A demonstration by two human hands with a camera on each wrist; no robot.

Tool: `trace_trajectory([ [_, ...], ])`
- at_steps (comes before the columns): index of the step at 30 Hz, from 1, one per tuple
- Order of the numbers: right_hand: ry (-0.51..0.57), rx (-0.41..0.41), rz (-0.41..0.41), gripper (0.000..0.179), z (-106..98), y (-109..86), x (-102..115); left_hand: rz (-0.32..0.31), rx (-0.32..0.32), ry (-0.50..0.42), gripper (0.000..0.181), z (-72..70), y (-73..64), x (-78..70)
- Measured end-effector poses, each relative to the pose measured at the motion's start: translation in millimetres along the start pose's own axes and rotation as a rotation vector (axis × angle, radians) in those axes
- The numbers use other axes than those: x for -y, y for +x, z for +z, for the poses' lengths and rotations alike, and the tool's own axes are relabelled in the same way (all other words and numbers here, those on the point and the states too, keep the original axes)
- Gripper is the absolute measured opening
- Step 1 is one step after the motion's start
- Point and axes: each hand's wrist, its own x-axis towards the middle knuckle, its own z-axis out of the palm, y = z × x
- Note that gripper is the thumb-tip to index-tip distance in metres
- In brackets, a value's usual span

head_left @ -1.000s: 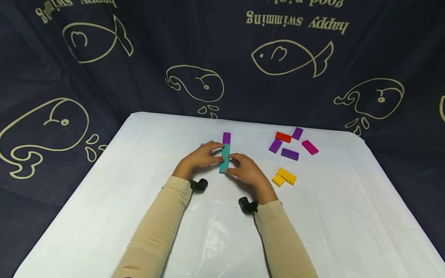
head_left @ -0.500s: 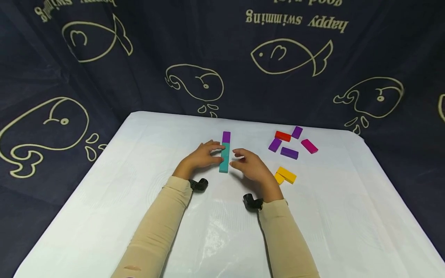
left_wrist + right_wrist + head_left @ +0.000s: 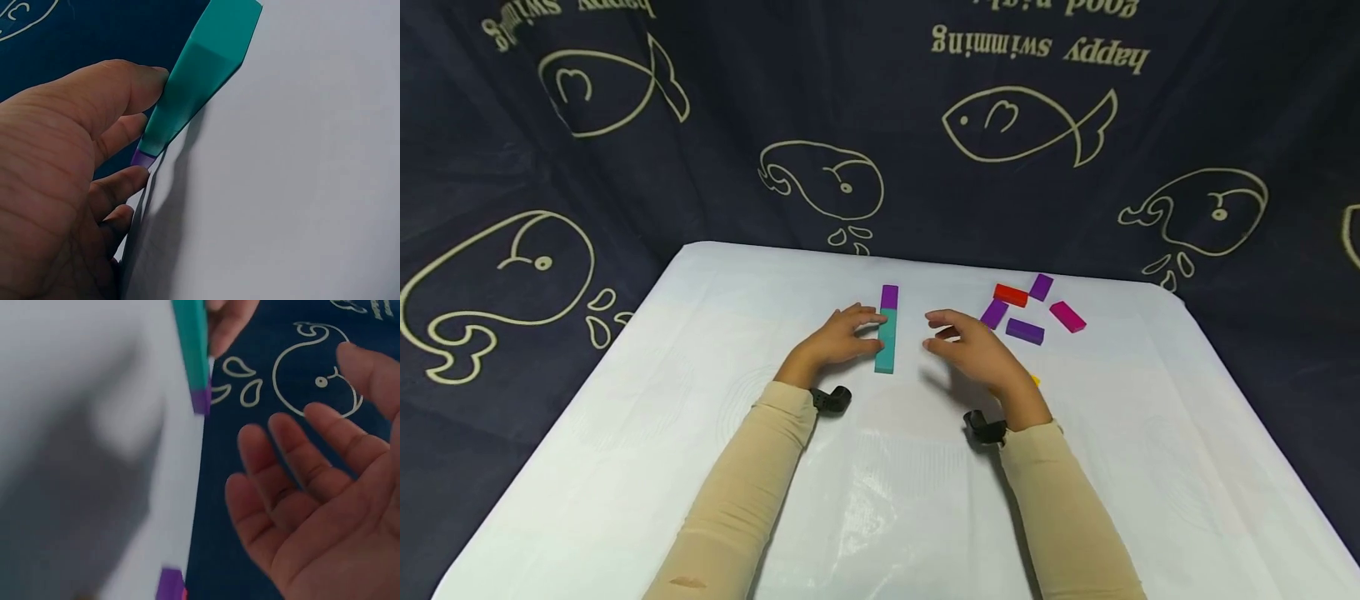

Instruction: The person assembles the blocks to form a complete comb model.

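Note:
A straight row of blocks stands at the middle of the white table [image 3: 865, 483], with teal blocks [image 3: 885, 358] nearer me and a purple block [image 3: 890, 297] at the far end. My left hand [image 3: 837, 336] rests along the row's left side, thumb and a fingertip right at the teal part. In the left wrist view the thumb [image 3: 140, 87] lies against the teal side face [image 3: 187, 87], with the other fingers loosely spread. My right hand [image 3: 977, 346] hovers to the right of the row. Its fingers [image 3: 294, 450] are relaxed and hold nothing in the right wrist view.
Right of the row lie loose blocks: red [image 3: 1011, 296], pink [image 3: 1067, 317] and several purple ones [image 3: 1025, 332]. Of a yellow block [image 3: 1035, 380] only a corner shows past my right wrist. A dark fish-patterned cloth [image 3: 910, 217] hangs behind the table.
My right hand has let go of the teal blocks and moved off to the right, now covering most of the yellow blocks. The left hand and the row have stayed in place.

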Motion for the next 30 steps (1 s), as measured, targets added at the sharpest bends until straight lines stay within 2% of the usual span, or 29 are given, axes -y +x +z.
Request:
trace_trajectory([
  [6, -0.069, 0.025, -0.080, 0.047, -29.6, -20.0, -23.3, 0.003, 0.002, -0.006, 0.055, 0.5, 0.6, 1.6],
  [11, -0.125, 0.038, -0.095, 0.043, -46.7, -40.6, -40.1, 0.001, 0.001, -0.011, 0.055, 0.4, 0.6, 0.3],
  [21, -0.243, 0.074, -0.075, 0.042, -57.8, -62.2, -58.3, 0.005, -0.004, -0.005, 0.055, 1.2, 0.2, 0.5],
  [30, -0.243, 0.146, -0.085, 0.037, -60.5, -61.8, -73.3, 0.009, -0.007, 0.003, 0.054, 2.6, 1.3, 2.0],
])
